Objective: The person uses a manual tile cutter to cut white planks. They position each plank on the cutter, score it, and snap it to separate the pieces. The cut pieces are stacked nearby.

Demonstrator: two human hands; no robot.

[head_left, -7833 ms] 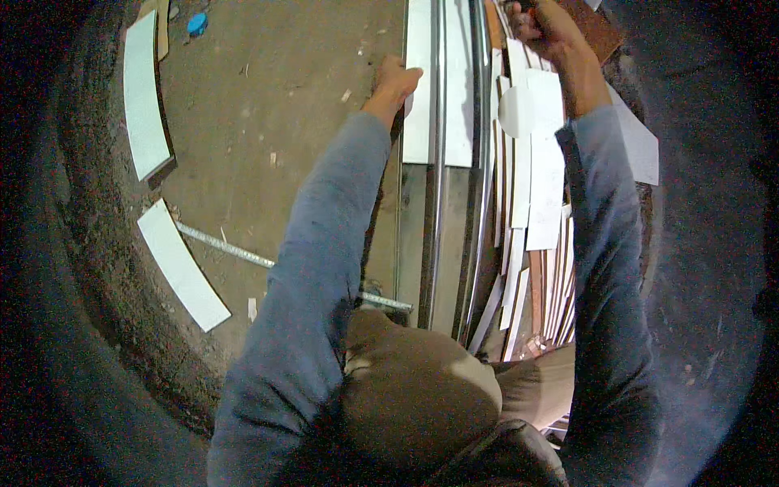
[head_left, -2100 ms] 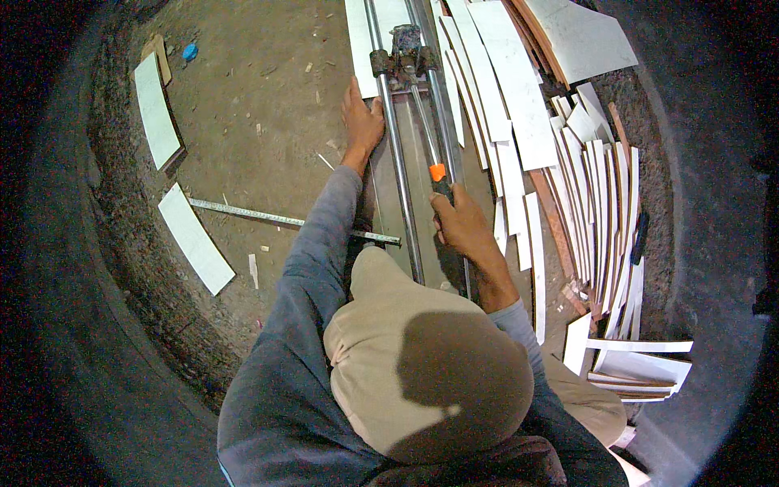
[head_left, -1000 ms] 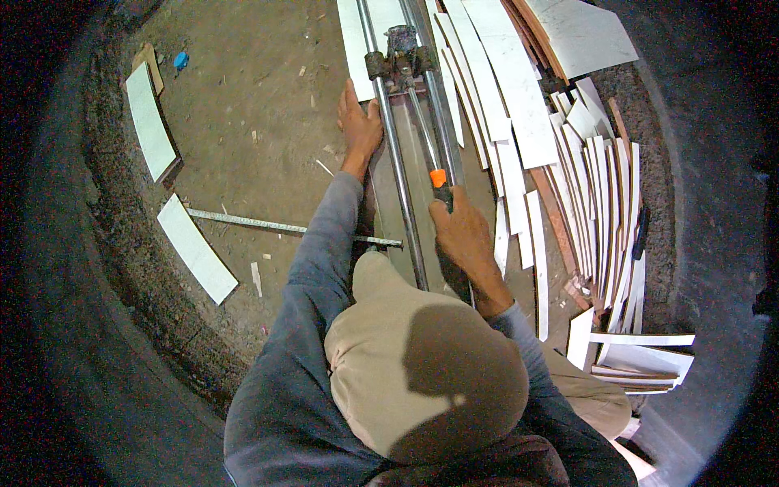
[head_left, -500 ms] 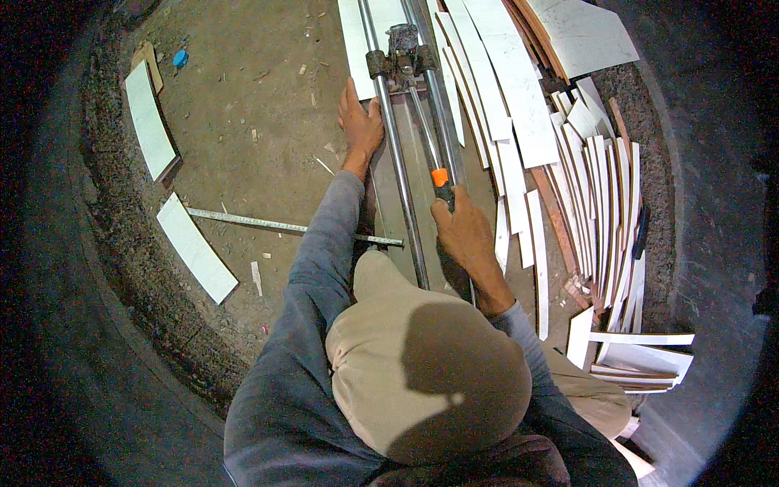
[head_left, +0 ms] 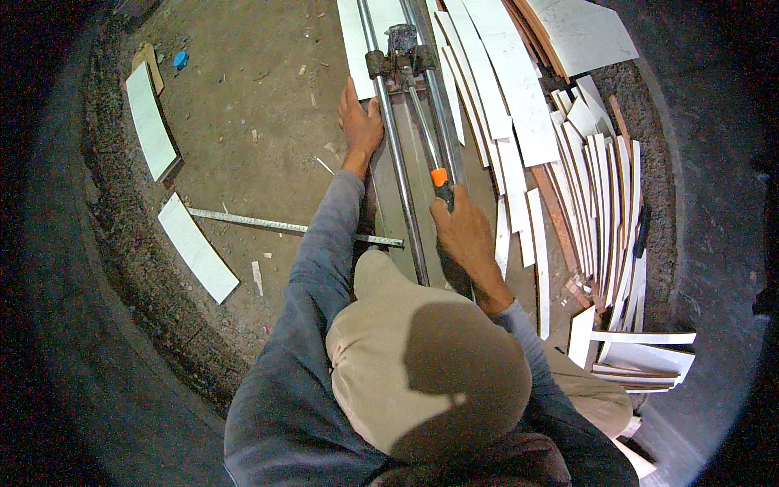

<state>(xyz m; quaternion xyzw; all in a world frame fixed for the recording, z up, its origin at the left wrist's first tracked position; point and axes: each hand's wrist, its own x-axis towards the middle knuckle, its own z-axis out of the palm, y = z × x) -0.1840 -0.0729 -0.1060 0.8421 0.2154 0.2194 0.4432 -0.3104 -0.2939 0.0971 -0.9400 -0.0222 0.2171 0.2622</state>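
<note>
A manual tile cutter with two steel rails point(head_left: 391, 138), a dark carriage point(head_left: 402, 49) and an orange-and-black handle point(head_left: 439, 180) lies in the middle. A white tile point(head_left: 357, 40) rests on it under the rails. My left hand point(head_left: 359, 130) lies at that tile's near left corner, beside the left rail, fingers stretched out. My right hand point(head_left: 462, 235) is closed around the handle, below its orange part. A tape measure point(head_left: 243, 218) stretches across the floor and the cutter's near part, partly hidden by my left forearm.
Several white strips and pieces point(head_left: 519, 97) are piled along the right, with a larger sheet point(head_left: 584, 28) at the back. Two white pieces point(head_left: 150, 122) point(head_left: 197, 247) and a blue round object point(head_left: 180, 59) lie on the dusty floor point(head_left: 243, 122) at the left. A cap point(head_left: 381, 373) fills the lower middle.
Since the oldest frame my right hand has come back from the upper right toward me with the handle, and the carriage has appeared. In the last second almost nothing has moved.
</note>
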